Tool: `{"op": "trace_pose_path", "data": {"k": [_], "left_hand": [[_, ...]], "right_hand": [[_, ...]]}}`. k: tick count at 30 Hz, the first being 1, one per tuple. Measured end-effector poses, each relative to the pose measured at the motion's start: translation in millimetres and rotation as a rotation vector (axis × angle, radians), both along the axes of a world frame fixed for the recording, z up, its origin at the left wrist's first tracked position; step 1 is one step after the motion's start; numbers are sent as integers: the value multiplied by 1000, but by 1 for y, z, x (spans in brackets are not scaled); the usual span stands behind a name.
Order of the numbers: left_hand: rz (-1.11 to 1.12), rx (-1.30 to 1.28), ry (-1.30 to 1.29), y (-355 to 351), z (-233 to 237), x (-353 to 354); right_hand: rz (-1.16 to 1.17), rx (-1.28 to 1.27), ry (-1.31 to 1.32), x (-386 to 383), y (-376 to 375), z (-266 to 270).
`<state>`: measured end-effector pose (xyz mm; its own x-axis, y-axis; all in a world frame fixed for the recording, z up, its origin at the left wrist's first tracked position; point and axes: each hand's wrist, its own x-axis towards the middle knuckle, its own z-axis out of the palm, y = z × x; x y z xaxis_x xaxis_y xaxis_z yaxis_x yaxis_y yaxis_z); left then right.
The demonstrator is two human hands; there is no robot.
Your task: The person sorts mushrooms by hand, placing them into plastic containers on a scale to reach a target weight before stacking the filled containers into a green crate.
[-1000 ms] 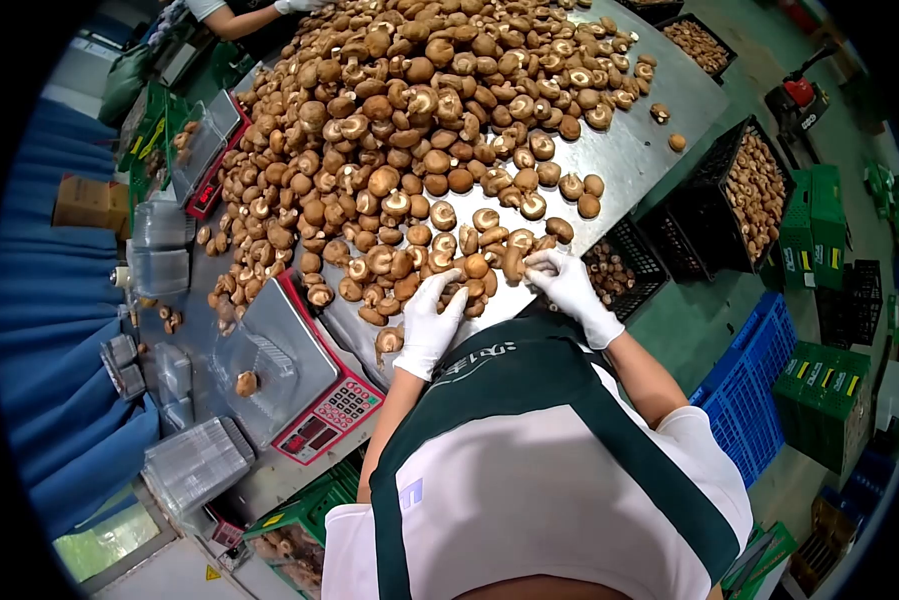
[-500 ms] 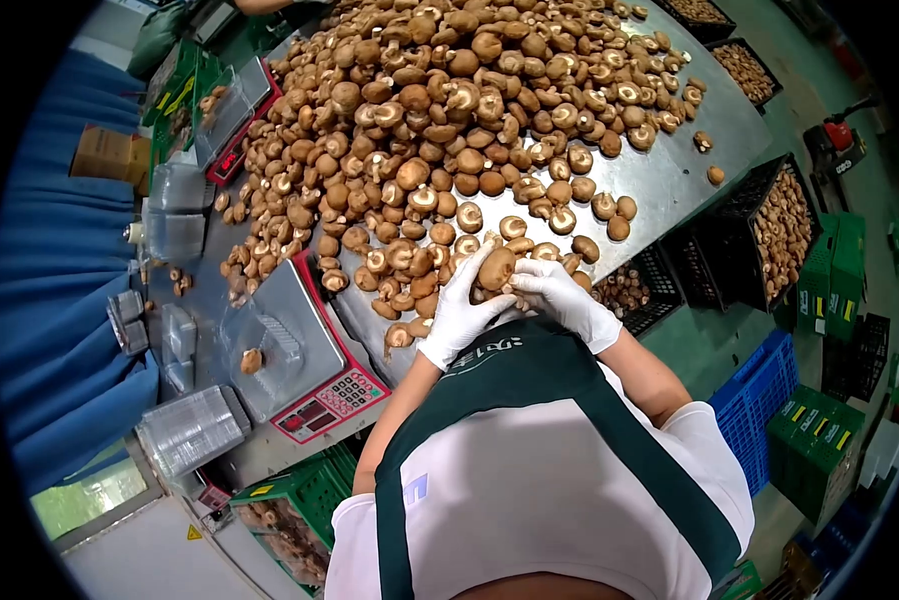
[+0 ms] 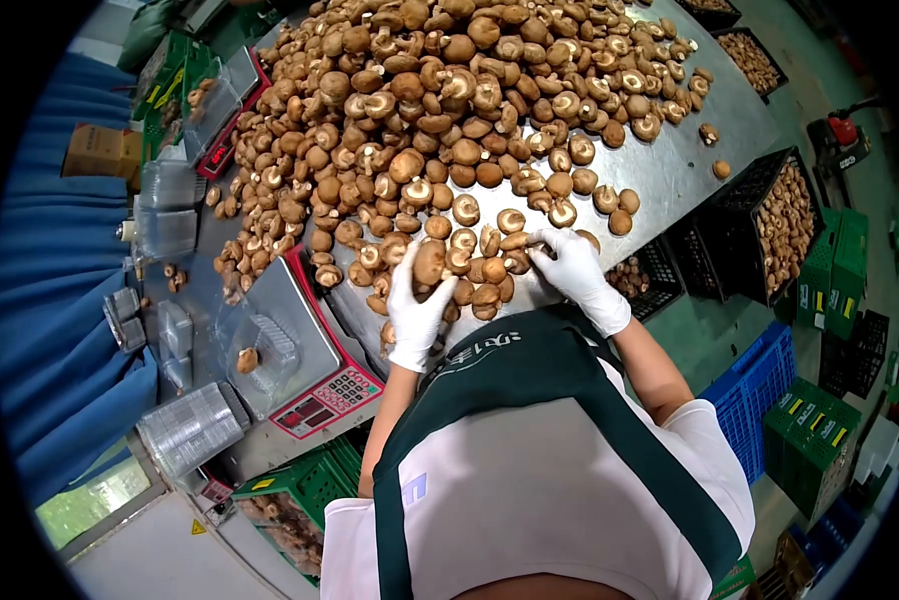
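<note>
My left hand (image 3: 416,312), in a white glove, curls its thumb and fingers round a brown shiitake mushroom (image 3: 429,262) at the near side of the pile. To its right my right hand (image 3: 577,278), also gloved, has its thumb and fingers apart, fingertips right beside a mushroom lying on its side (image 3: 515,241). Between the two hands lie several loose mushrooms (image 3: 493,270), some showing pale gills and stems. Beyond them a large heap of shiitake mushrooms (image 3: 399,100) covers much of the metal table (image 3: 669,165).
Left of my hands stands a red-rimmed scale (image 3: 319,385) bearing a clear plastic tray (image 3: 269,350) with one mushroom (image 3: 247,360). Stacked clear trays (image 3: 191,428) lie beside it. A second scale (image 3: 231,125) is farther back. Black crates of mushrooms (image 3: 734,225) and a blue crate (image 3: 739,400) stand at the right.
My hands were close together round a mushroom; now they are apart, the left moved left and the right moved right. Loose mushrooms now show between them.
</note>
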<state>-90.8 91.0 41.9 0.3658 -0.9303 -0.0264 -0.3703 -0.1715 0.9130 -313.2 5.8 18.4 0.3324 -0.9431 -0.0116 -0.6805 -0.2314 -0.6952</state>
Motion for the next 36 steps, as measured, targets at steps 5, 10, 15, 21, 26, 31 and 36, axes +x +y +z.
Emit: {"op": "trace_pose_path", "data": {"k": [5,10,15,21,26,31,36], "left_hand": [[6,-49,-373,16,2,16],[-192,-29,-698,21,-21,15],[-239,37,-746,12,-33,11],[-55,-169,-688,11,-30,19],[-90,-72,-725,31,-34,34],[-106,87,-658,61,-35,36],[-116,-20,-602,97,-49,38]], "right_hand": [[157,-177,31,4,-5,-11],[158,-152,66,17,-15,-33],[-84,6,8,4,-28,-27],[41,-372,-46,3,-20,-7],[559,-287,150,32,14,-10],[609,-323,234,2,8,-5],[545,-248,117,1,-7,3]]}}
